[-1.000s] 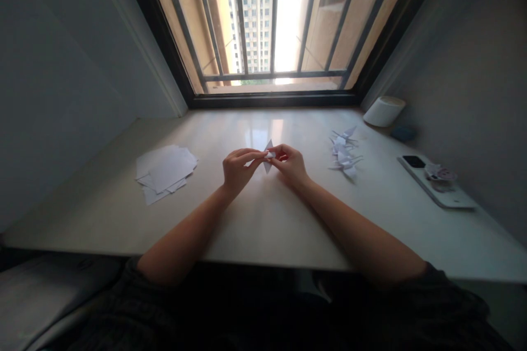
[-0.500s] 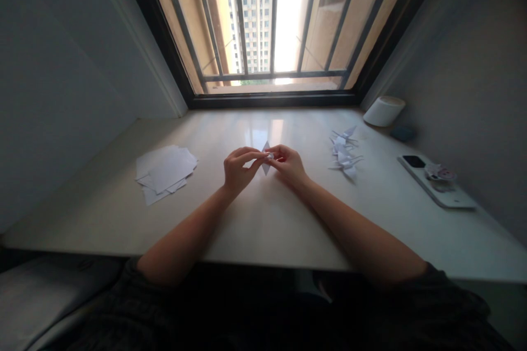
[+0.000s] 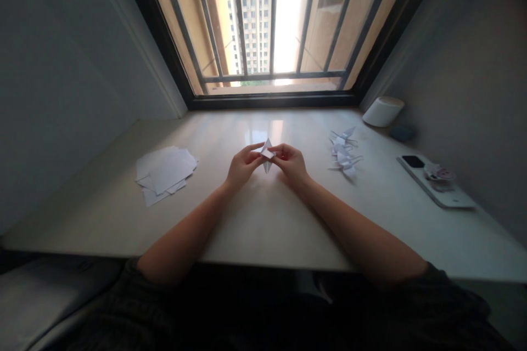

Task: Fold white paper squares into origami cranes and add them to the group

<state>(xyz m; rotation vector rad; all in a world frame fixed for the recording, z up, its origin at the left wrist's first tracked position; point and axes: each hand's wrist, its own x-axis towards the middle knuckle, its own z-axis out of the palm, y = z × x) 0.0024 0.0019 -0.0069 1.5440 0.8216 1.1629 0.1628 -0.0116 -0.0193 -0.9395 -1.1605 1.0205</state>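
A small folded white paper piece point(image 3: 267, 153), shaped like an origami crane, is held between my hands at the middle of the table. One pointed flap stands up at its far side and another points down towards me. My left hand point(image 3: 246, 163) pinches its left side between thumb and fingers. On the right side, my right hand point(image 3: 290, 162) grips it with thumb and index finger, the other fingers curled. Several folded paper cranes point(image 3: 345, 154) lie in a cluster to the right of my hands. To the left is a loose stack of white paper sheets point(image 3: 168, 171).
The white table point(image 3: 255, 230) reaches to a barred window point(image 3: 272, 85). At the right stand a white cylindrical object point(image 3: 383, 111) and a small dark bluish item point(image 3: 402, 132) by the wall. A phone point(image 3: 432, 184) with a round attachment lies near the right edge.
My left hand has shifted slightly right and lower, its fingers no longer reaching across the paper. The paper's middle now shows wider and flatter between my hands. My right hand is almost unmoved.
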